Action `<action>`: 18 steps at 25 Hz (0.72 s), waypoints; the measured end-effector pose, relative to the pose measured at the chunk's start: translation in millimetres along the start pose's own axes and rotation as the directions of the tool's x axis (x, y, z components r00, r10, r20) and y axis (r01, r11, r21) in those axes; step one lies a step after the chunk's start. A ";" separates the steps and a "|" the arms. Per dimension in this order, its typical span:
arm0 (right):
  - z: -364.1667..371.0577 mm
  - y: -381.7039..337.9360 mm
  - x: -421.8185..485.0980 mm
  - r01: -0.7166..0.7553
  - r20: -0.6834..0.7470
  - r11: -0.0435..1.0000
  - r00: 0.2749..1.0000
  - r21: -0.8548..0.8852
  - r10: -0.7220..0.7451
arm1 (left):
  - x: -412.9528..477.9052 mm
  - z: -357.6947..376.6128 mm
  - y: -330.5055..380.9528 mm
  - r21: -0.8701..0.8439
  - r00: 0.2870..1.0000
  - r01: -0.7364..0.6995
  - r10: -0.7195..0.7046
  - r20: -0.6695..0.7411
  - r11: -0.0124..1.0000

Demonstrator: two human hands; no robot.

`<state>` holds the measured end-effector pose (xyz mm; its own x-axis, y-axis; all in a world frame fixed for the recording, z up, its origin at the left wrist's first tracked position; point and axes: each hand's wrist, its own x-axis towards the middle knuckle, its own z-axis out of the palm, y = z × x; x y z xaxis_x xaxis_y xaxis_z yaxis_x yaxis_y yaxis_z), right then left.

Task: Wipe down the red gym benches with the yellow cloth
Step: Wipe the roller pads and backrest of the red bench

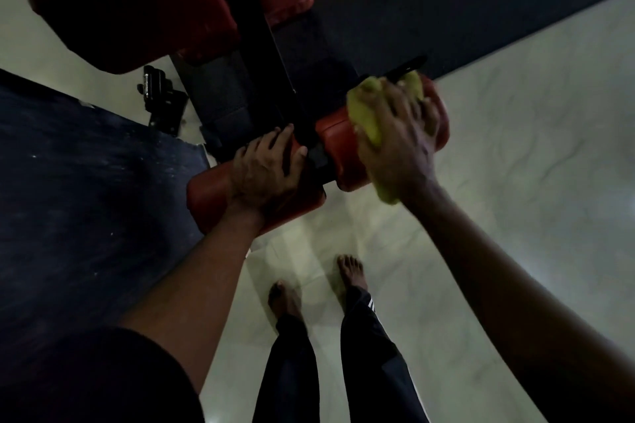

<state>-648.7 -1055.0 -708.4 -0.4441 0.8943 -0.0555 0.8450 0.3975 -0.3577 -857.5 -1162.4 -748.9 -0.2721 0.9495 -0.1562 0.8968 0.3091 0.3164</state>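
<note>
Right hand (398, 137) grips bunched yellow cloth (367, 120), pressing it onto the top of the right pad (340, 154), a short red roller at the near end of the bench. Left hand (264, 168) lies on the left pad (206, 196), fingers spread and mostly straight, holding nothing; looks like bracing. The two pads sit in line, long axis running lower-left to upper-right, with the black frame (254, 45) between them. The cloth covers the outer half of the right pad; the bare red inner end lies left of the cloth, toward the frame. Probable next stroke is along that axis, and the right hand is the one placed for it. The frame bracket between the pads would stop a sweep straight across to the left pad, and the left hand sits on that pad too. The big red seat pad (130, 3) is farther off, up-left, out past both hands. Dark mat (86, 165) at left, pale floor (515, 148) at right, bare feet (350, 271) below. Dim and a bit blurred.
</note>
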 end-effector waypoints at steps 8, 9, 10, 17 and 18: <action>13.0 -23.4 10.4 0.128 0.119 0.992 0.984 0.024 -0.130 | -0.1 1.7 -1.7 -0.028 0.999 0.037 -0.037 0.003 0.999; 5.1 -17.9 16.1 0.207 0.173 0.978 0.963 0.010 -0.206 | -0.6 0.6 -0.7 -0.034 0.999 0.047 -0.047 -0.003 0.998; -3.8 -8.7 26.5 0.270 0.205 0.962 0.944 -0.024 -0.260 | -0.4 -0.2 -0.2 -0.043 0.998 0.054 -0.055 -0.007 0.998; -22.0 21.5 77.9 -0.165 0.084 0.984 0.982 -0.066 0.171 | 0.1 -1.0 -1.0 -0.046 0.999 0.032 -0.033 -0.016 0.998; -14.2 7.6 76.7 -0.123 0.133 0.990 0.982 -0.069 0.131 | -0.4 -0.7 -1.7 -0.047 0.999 0.031 -0.032 -0.015 0.998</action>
<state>-672.0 -980.5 -702.1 -0.3650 0.9032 -0.2257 0.9118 0.2977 -0.2829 -859.1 -1163.3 -748.7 -0.3062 0.9398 -0.1519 0.8703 0.3410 0.3553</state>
